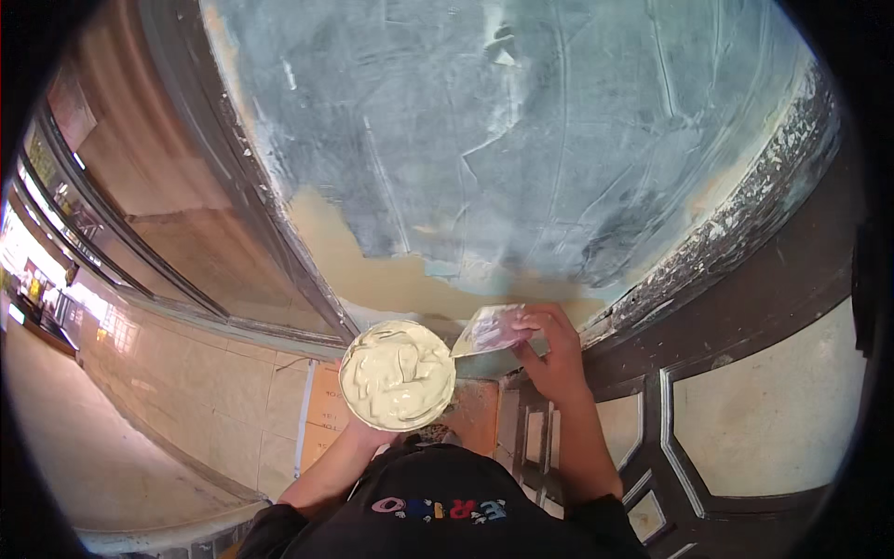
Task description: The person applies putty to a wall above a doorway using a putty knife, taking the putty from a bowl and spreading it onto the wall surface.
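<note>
Head view, lower centre: scraper (489, 329) pinched in right hand (552, 357), slanting down-left to just beside tub (389, 429) of cream paste (396, 373), held from below in left hand (369, 437).

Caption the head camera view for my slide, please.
Left hand holds a tub of cream paste, right hand a smeared scraper, before a patchy blue-grey wall.

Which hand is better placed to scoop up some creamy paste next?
Probably the right: the right hand holds a flat scraper, its edge beside the tub of paste. The left hand, mostly hidden beneath the tub, seems busy supporting it.
</note>
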A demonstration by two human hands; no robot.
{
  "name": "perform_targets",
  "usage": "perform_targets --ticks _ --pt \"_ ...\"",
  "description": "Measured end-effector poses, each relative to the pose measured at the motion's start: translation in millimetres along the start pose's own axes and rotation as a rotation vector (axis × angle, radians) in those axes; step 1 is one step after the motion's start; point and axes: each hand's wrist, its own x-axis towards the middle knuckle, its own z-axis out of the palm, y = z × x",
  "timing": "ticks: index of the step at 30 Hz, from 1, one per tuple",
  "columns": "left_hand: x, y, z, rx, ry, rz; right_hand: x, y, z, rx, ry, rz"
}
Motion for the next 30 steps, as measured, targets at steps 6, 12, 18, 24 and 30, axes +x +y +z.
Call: perform_targets --ticks 6,12,18,24,30 --pt "1 28 11 -0.153 -0.122 0.003 22 -58 1 -0.419 -0.152 -0.370" --pt "-3 43 15 -0.037 0.083 0.041 25 -73 31 -0.616 -0.157 -0.541" --pt "-2 49 7 -0.005 0.048 0.033 30 -82 61 -0.583 -0.087 -0.642" --pt "-12 62 -1 -0.073 -0.086 -0.035 30 -84 60 -0.425 0.021 -0.441" --pt "-22 68 -14 -0.134 -0.021 -0.105 22 -74 67 -0.382 -0.066 -0.188"
